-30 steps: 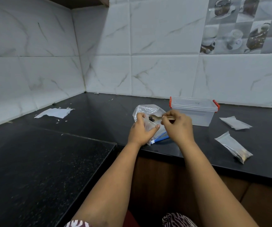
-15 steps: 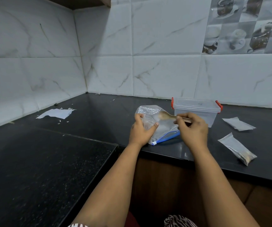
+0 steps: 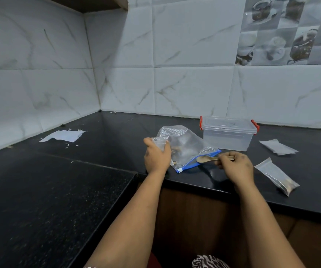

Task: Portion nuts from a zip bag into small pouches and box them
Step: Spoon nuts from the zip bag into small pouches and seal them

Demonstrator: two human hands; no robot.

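Left hand (image 3: 156,156) gripping pouch (image 3: 158,143) beside zip bag (image 3: 186,147). Right hand (image 3: 235,167) pinching spoon (image 3: 206,159) at bag's mouth.

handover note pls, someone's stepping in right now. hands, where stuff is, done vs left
Left hand: grips a small clear plastic pouch, held over the big clear zip bag with the blue seal.
Right hand: pinches the handle of a small wooden spoon, bowl at the zip bag's mouth.
Clear lidded plastic box with red clips: behind the zip bag, lid on.
Done: one clear pouch with nuts at its bottom lies right of the right hand. A flat pale pouch lies beyond it, contents unclear.
Left: fill the held pouch, box the pouches.
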